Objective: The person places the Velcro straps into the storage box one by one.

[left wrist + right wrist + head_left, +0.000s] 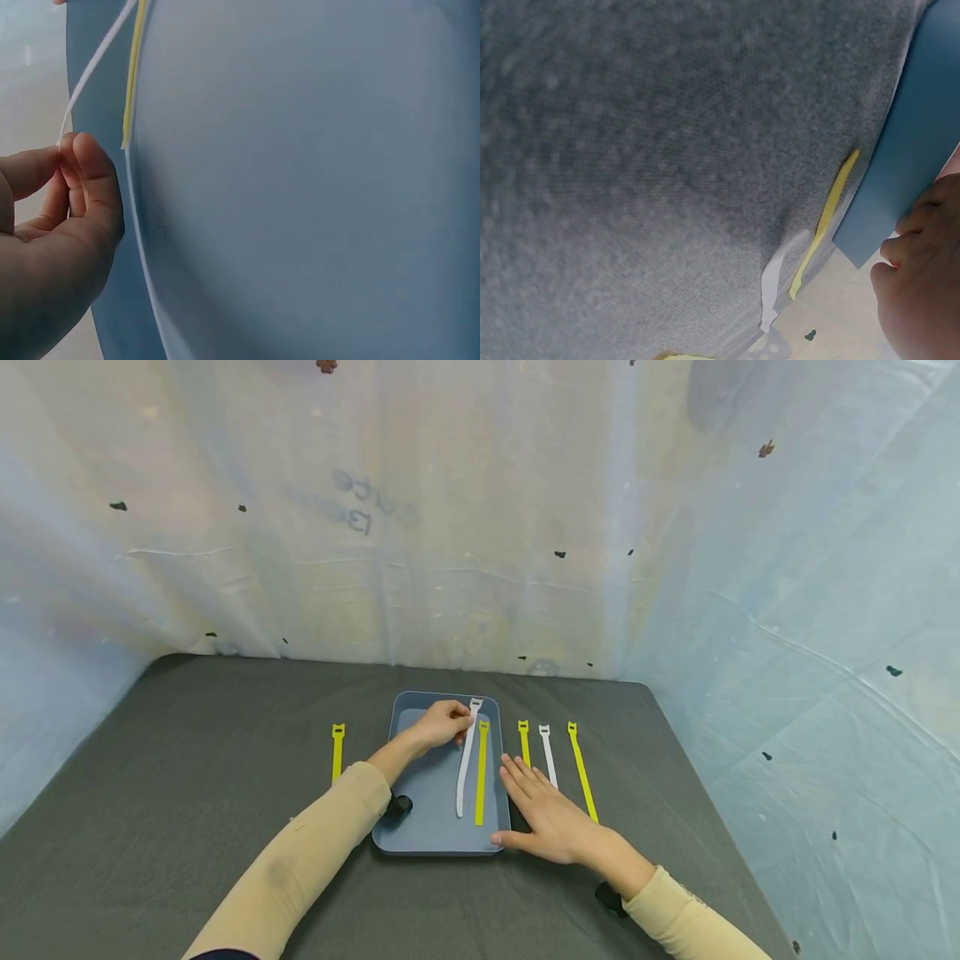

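Note:
My left hand [441,724] pinches a white cable tie strap [466,768] near its slotted head, over the far right part of a blue-grey tray [423,835]. In the left wrist view, thumb and fingertips hold the white strap [94,64] beside the tray's edge. A yellow cable tie strap [481,777] lies lengthwise inside the tray, just right of the white one. My right hand [551,818] is at the tray's right side, fingers straight and thumb out by the near right corner. From the right wrist, its knuckles [926,277] appear against the tray's outer wall [907,165].
Right of the tray, a yellow strap [523,739], a white strap [548,752] and another yellow strap [581,768] lie on the dark grey table [225,760], partly behind my right hand. One yellow strap [337,752] lies left of the tray. Plastic sheeting [480,527] hangs behind.

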Motion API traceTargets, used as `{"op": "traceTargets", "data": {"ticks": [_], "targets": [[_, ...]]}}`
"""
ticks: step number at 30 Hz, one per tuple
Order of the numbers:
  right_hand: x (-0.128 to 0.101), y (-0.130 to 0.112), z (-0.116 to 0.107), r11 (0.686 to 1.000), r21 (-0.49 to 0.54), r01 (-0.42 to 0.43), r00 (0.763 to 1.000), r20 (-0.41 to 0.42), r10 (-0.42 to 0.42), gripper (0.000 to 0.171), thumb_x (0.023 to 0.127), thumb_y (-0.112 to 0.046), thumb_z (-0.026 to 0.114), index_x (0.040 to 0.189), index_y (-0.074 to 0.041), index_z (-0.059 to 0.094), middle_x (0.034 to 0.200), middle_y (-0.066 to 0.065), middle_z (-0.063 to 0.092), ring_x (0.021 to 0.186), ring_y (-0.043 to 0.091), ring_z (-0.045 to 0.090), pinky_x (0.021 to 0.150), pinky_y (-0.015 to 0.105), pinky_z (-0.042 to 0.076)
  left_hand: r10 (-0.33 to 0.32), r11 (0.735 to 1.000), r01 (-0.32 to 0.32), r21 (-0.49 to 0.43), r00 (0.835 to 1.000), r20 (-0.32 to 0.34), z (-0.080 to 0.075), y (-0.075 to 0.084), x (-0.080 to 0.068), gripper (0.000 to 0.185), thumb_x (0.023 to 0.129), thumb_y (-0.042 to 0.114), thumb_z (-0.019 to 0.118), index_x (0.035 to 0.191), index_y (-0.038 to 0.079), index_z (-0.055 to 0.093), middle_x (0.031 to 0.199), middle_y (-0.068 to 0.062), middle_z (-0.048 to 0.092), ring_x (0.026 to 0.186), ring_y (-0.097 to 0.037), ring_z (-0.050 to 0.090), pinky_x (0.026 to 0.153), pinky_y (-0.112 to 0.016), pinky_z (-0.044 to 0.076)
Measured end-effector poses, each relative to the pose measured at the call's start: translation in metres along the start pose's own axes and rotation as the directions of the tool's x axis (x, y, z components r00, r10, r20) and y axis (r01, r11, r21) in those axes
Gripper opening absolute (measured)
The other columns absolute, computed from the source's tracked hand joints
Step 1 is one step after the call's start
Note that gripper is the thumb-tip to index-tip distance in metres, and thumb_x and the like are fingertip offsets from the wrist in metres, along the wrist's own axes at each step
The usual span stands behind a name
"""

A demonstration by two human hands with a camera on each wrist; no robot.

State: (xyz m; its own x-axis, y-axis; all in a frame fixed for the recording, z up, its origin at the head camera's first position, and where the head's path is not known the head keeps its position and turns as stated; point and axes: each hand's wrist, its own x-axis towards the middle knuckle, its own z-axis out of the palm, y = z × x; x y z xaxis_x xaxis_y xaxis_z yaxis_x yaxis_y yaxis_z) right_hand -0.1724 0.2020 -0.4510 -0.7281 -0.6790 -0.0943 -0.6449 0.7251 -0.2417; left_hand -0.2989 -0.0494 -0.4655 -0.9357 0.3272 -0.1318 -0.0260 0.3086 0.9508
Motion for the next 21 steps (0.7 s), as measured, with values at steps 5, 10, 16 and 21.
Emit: {"op": "traceTargets", "data": {"ticks": [5, 10, 16, 21], "targets": [[-0.0005, -0.001, -0.0009, 1.0, 0.004, 0.0, 1.0, 0.0, 0.0, 0.102, 0.099, -0.072, 0.049, 0.165, 0.0, 0.019, 0.175, 0.013, 0.007, 0.16, 0.034, 0.008, 0.128, 0.052, 0.014, 0.001, 0.999, -0.001, 0.033, 1.0, 0.005, 0.001, -0.0041, 0.0013, 0.029, 0.109, 0.014, 0.056, 0.13, -0.005, 0.059, 0.098, -0.012, 0.065, 0.077, -0.017, 0.06, 0.072, -0.029, 0.054], [-0.0011, -0.0021, -0.0022, 1.0, 0.007, 0.002, 1.0, -0.003, -0.002, 0.102, 0.099, -0.071, 0.05, 0.165, 0.001, 0.019, 0.174, 0.014, 0.007, 0.16, 0.034, 0.008, 0.128, 0.052, 0.014, 0.014, 0.996, -0.014, 0.091, 1.0, -0.004, 0.001, -0.008, 0.0031, 0.029, 0.108, 0.015, 0.057, 0.128, -0.005, 0.061, 0.1, -0.012, 0.066, 0.079, -0.019, 0.06, 0.07, -0.029, 0.053], [-0.0016, -0.0025, -0.0025, 1.0, 0.009, 0.005, 1.0, -0.005, -0.004, 0.101, 0.1, -0.07, 0.051, 0.164, 0.001, 0.018, 0.174, 0.014, 0.006, 0.16, 0.034, 0.008, 0.128, 0.052, 0.014, 0.069, 0.971, -0.061, 0.23, 0.997, -0.027, 0.001, -0.0057, 0.0021, 0.024, 0.105, 0.013, 0.061, 0.121, -0.004, 0.066, 0.103, -0.012, 0.067, 0.087, -0.02, 0.061, 0.076, -0.032, 0.053], [-0.0016, -0.0023, -0.0015, 1.0, 0.007, 0.009, 1.0, -0.009, -0.009, 0.101, 0.1, -0.07, 0.05, 0.164, 0.001, 0.019, 0.174, 0.014, 0.006, 0.16, 0.035, 0.008, 0.128, 0.053, 0.014, 0.121, 0.928, -0.102, 0.358, 0.992, -0.033, 0.0019, -0.0059, 0.002, 0.016, 0.101, 0.009, 0.064, 0.112, -0.003, 0.067, 0.099, -0.011, 0.067, 0.087, -0.021, 0.061, 0.078, -0.033, 0.052]]}}
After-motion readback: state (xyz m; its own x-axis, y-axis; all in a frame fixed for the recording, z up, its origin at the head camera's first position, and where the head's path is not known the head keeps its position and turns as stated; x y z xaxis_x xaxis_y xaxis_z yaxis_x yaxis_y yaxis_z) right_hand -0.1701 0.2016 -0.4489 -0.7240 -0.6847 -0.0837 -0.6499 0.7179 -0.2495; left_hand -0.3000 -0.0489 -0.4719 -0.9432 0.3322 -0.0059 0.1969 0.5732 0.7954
